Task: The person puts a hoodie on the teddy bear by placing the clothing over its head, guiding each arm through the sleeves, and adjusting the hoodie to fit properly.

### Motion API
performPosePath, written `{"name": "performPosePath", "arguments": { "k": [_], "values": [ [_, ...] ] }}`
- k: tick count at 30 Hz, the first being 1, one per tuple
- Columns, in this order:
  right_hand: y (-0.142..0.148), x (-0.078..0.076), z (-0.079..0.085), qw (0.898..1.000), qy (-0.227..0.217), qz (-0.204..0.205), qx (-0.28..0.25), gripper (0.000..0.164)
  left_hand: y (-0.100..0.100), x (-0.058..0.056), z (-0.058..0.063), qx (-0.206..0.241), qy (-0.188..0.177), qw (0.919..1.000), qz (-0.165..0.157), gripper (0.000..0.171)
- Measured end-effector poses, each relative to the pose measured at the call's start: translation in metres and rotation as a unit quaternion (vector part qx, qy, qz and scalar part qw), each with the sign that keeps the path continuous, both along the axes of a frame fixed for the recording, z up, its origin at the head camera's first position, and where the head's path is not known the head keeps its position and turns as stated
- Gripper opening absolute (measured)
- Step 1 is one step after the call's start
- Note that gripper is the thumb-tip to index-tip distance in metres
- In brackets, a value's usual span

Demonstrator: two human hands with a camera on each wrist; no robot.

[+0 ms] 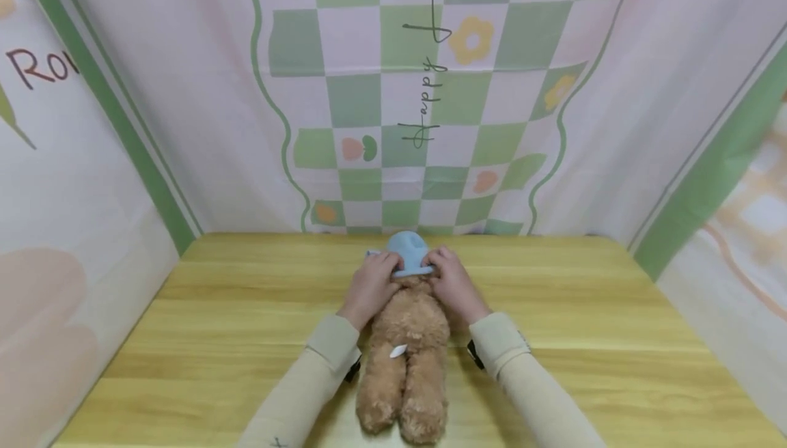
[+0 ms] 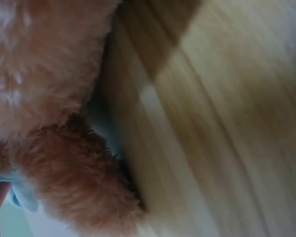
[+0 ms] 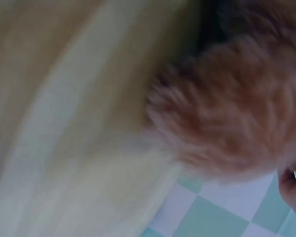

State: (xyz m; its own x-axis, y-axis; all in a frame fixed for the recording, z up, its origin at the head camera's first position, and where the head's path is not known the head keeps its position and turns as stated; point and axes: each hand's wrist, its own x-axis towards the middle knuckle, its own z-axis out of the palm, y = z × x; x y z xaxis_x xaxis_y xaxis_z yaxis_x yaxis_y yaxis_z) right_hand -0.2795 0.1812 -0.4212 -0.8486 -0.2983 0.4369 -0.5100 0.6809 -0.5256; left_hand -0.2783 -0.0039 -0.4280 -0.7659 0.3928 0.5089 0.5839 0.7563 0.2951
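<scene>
A brown plush toy (image 1: 410, 322) lies on the wooden table with its legs toward me and a small white tag (image 1: 398, 351) near its middle. Over its head end sits a light blue hat (image 1: 407, 250). My left hand (image 1: 374, 284) pinches the hat's brim on the left, and my right hand (image 1: 456, 287) pinches it on the right. The toy's face is hidden by the hat and hands. In the left wrist view, brown fur (image 2: 74, 177) fills the left side, with a bit of blue fabric (image 2: 24, 195) beside it. Fur (image 3: 227, 108) also fills much of the right wrist view.
The wooden table (image 1: 246, 311) reaches back to a hanging cloth (image 1: 406, 100) with green checks, flowers and lettering. More printed cloth stands along the left (image 1: 74, 195) and right (image 1: 725, 216) sides.
</scene>
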Motion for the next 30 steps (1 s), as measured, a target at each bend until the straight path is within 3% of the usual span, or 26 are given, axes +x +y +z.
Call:
{"name": "performPosePath", "arguments": {
  "k": [5,9,11,14,18,20,24,27,30],
  "values": [
    [-0.006,0.005,-0.003,0.998,0.061,-0.014,0.001,0.028,0.001,0.002,-0.001,-0.011,0.039,0.9991,0.014,0.021],
    [-0.007,0.009,-0.001,0.999,0.022,-0.039,-0.017,0.021,-0.003,0.0,0.002,-0.003,0.012,0.9999,0.01,0.019],
    [-0.005,0.009,0.001,0.998,-0.018,-0.047,-0.033,0.026,-0.006,0.0,0.005,0.002,-0.022,0.9997,-0.006,0.022],
    [0.001,0.006,0.006,0.996,-0.066,-0.042,-0.034,0.046,-0.011,0.002,0.012,0.007,-0.101,0.9939,-0.044,0.039],
    [0.011,0.004,0.013,0.995,-0.104,0.009,0.007,0.06,-0.019,0.009,0.022,-0.008,-0.216,0.9722,-0.089,0.081],
    [0.015,0.004,0.017,0.991,-0.124,0.041,0.022,0.065,-0.021,0.011,0.025,-0.033,-0.242,0.9642,-0.103,0.099],
    [0.019,0.003,0.019,0.99,-0.118,0.064,0.053,0.065,-0.021,0.015,0.025,-0.074,-0.229,0.9649,-0.105,0.112],
    [0.018,0.003,0.018,0.993,-0.087,0.048,0.071,0.055,-0.017,0.016,0.024,-0.079,-0.199,0.9721,-0.096,0.105],
    [0.016,0.003,0.014,0.994,-0.084,0.046,0.057,0.048,-0.013,0.015,0.021,-0.088,-0.171,0.9778,-0.084,0.093]
  ]
}}
